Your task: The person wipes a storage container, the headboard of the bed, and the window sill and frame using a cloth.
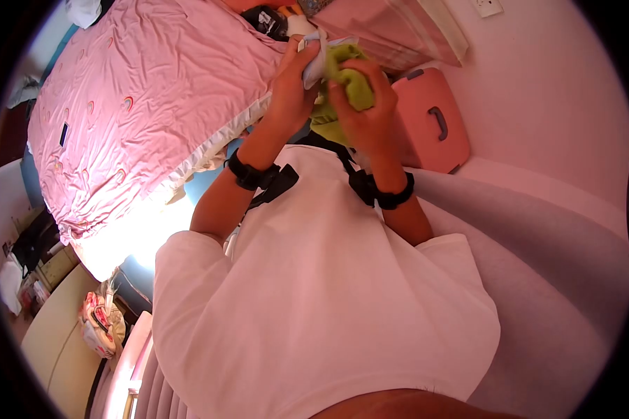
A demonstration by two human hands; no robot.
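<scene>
A pink-covered bed (pixel 168 84) lies at ten o'clock, a pink suitcase (pixel 416 136) at two; near twelve, the right hand (pixel 372 119) clasps green cloth (pixel 358 91), the left hand (pixel 292 91) grips a smaller pale item (pixel 315 66) beside it.

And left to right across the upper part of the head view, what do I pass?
Pink bedspread → left hand → green cloth → pink case → wall socket. Left out for overlap: right hand, over the green cloth; pale cloth, in the left hand.
</scene>
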